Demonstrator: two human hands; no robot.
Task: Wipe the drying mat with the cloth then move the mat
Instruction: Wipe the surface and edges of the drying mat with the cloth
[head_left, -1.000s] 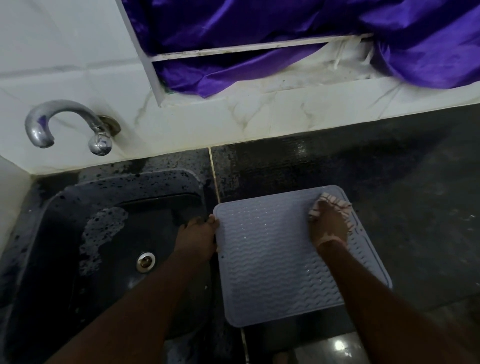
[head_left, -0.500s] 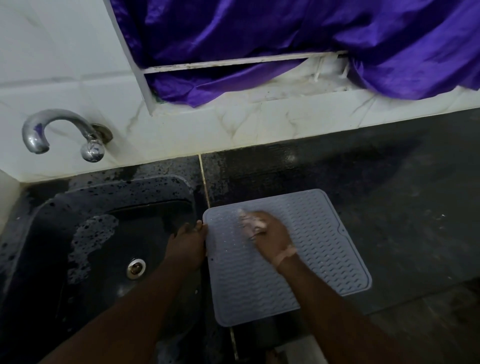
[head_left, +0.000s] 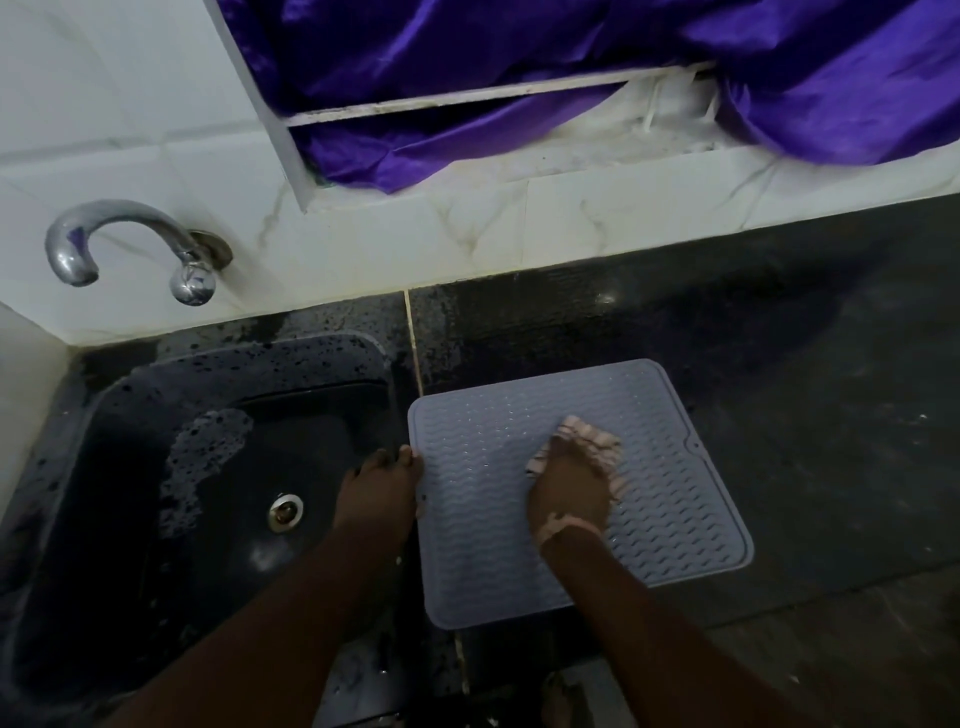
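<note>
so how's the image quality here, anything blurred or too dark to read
Head view: dim and unevenly lit, with the sink and counter nearly black; motion blur smears the cloth under the right hand; the left hand at the drying mat edge is sharper; small glare on the tap; wide-angle bending curves the wall tiles.

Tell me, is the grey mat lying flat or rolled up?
Flat. The drying mat lies spread on the dark counter, all corners down.
</note>
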